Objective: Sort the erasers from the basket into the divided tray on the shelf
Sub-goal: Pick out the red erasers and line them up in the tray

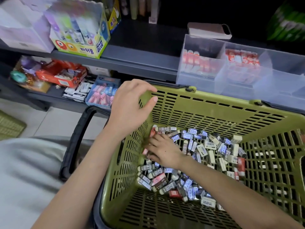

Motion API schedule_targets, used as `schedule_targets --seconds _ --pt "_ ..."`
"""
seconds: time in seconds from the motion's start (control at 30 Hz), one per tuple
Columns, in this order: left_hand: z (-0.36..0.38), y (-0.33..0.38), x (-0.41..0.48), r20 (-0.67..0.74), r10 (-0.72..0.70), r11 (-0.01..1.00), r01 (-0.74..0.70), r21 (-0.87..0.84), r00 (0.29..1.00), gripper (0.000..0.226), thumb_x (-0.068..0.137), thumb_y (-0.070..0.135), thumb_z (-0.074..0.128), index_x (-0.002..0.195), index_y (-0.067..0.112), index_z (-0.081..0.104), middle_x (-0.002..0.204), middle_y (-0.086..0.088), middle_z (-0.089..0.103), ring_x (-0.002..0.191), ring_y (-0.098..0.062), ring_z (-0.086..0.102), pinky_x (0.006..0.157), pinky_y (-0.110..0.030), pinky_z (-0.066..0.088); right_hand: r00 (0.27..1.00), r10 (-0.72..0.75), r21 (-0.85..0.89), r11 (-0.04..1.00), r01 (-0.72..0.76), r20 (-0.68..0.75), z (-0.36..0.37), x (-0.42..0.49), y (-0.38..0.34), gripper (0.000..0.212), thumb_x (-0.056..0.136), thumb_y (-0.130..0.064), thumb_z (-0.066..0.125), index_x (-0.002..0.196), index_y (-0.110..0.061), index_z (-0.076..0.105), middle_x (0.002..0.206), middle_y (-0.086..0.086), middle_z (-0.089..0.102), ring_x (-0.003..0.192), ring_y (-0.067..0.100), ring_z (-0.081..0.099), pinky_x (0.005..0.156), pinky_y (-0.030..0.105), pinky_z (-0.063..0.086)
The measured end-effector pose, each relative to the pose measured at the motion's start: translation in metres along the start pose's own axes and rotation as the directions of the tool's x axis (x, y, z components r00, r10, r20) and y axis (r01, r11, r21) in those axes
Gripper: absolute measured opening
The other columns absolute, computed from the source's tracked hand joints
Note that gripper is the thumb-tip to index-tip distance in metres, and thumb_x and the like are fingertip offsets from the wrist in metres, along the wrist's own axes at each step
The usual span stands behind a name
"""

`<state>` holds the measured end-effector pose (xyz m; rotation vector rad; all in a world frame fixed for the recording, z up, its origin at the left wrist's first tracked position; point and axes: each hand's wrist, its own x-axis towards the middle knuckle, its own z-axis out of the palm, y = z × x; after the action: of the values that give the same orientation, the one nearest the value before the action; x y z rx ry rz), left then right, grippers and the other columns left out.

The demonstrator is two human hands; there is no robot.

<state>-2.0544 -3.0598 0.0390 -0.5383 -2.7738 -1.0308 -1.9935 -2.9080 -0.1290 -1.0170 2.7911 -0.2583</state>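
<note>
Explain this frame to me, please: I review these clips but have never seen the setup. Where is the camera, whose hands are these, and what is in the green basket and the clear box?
There is no machine here. A person wears one wide-angle camera on the head, looking down at their own bare hands. The left hand grips the top corner of the green basket, fingers curled over the rim. The right hand reaches down among the loose erasers on the basket floor, its fingers on a few of them; whether it has any gripped is hard to tell. Beyond the basket, on the shelf, stands the clear divided tray. Two of its compartments hold red-and-white items; the rightmost one looks empty. A glue box sits further left.
</note>
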Motion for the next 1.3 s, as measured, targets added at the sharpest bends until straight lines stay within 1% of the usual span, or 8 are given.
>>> schedule_targets --seconds 0.17,0.33,0.43,0.6,0.7,0.87,1.1,1.3 --pt "-0.001 0.000 0.001 -0.002 0.003 1.000 -0.003 0.000 1.000 0.019 0.089 0.025 0.062 0.106 0.021 0.067 0.112 0.006 0.061 0.114 -0.014 0.048 0.096 -0.025 0.028 1.000 -0.019 0.037 0.999 0.018 0.022 0.008 -0.045 0.008 0.027 0.086 -0.044 0.055 0.074 -0.023 0.066 0.073 -0.009 0.058 0.077 0.013 0.051 0.078 0.035 0.046" --pt "0.000 -0.001 0.001 -0.010 0.010 1.000 -0.010 -0.008 1.000 0.018 0.088 0.024 0.063 0.105 0.019 0.068 0.112 0.004 0.062 0.112 -0.015 0.049 0.091 -0.019 0.024 0.884 0.343 0.146 0.939 -0.311 -0.317 -0.001 -0.017 0.013 0.018 0.083 -0.025 0.069 0.097 -0.013 0.069 0.093 -0.002 0.066 0.086 0.019 0.058 0.074 0.034 0.050" --pt "0.000 -0.001 0.000 -0.015 0.006 1.000 -0.006 -0.009 1.000 0.018 0.088 0.023 0.064 0.105 0.017 0.069 0.111 0.003 0.062 0.111 -0.016 0.050 0.090 -0.018 0.025 0.857 0.440 0.118 0.898 -0.424 -0.270 -0.007 0.007 0.022 0.034 0.073 -0.015 0.077 0.104 -0.005 0.068 0.091 0.006 0.069 0.084 0.027 0.062 0.071 0.036 0.049" --pt "-0.001 -0.003 0.001 -0.009 0.004 1.000 -0.004 -0.017 1.000 0.019 0.088 0.024 0.064 0.105 0.018 0.069 0.111 0.004 0.062 0.111 -0.015 0.050 0.088 -0.016 0.023 0.778 0.621 0.068 0.784 -0.617 -0.100 -0.008 -0.004 0.029 0.014 0.080 -0.015 0.059 0.089 -0.009 0.069 0.086 0.006 0.067 0.088 0.027 0.059 0.079 0.032 0.040" --pt "-0.001 -0.003 0.001 -0.013 0.006 1.000 -0.006 -0.027 1.000 0.019 0.088 0.025 0.064 0.105 0.019 0.068 0.111 0.005 0.062 0.111 -0.015 0.050 0.089 -0.018 0.024 0.687 0.720 0.022 0.692 -0.722 -0.097 -0.011 -0.020 0.033 0.021 0.074 -0.021 0.057 0.089 -0.019 0.072 0.086 0.003 0.067 0.087 0.025 0.055 0.077 0.030 0.037" --pt "0.000 -0.003 0.001 -0.018 0.010 0.999 -0.010 -0.032 1.000 0.019 0.087 0.025 0.064 0.104 0.019 0.068 0.110 0.004 0.062 0.111 -0.014 0.050 0.089 -0.017 0.024 0.692 0.680 0.257 0.733 -0.630 -0.243 -0.005 0.000 0.007 0.030 0.073 -0.042 0.074 0.087 -0.016 0.075 0.076 0.004 0.061 0.075 0.024 0.054 0.062 0.027 0.040" --pt "0.000 -0.002 0.000 -0.033 0.017 0.999 -0.018 -0.028 0.999 0.018 0.086 0.024 0.065 0.103 0.018 0.069 0.109 0.002 0.063 0.109 -0.016 0.051 0.084 -0.015 0.022 0.680 0.680 -0.053 0.695 -0.717 -0.274 0.005 0.023 -0.009 0.058 0.072 -0.065 0.063 0.066 -0.008 0.066 0.071 0.009 0.057 0.067 0.027 0.056 0.058 0.033 0.045" --pt "0.000 -0.003 0.001 -0.030 0.011 0.998 -0.013 -0.054 0.999 0.018 0.086 0.023 0.065 0.103 0.018 0.069 0.109 0.003 0.063 0.109 -0.015 0.051 0.088 -0.018 0.026 0.570 0.817 -0.016 0.571 -0.821 -0.084 0.011 0.040 -0.002 0.073 0.076 -0.075 0.045 0.099 -0.008 0.060 0.101 0.009 0.053 0.095 0.028 0.050 0.073 0.035 0.038"
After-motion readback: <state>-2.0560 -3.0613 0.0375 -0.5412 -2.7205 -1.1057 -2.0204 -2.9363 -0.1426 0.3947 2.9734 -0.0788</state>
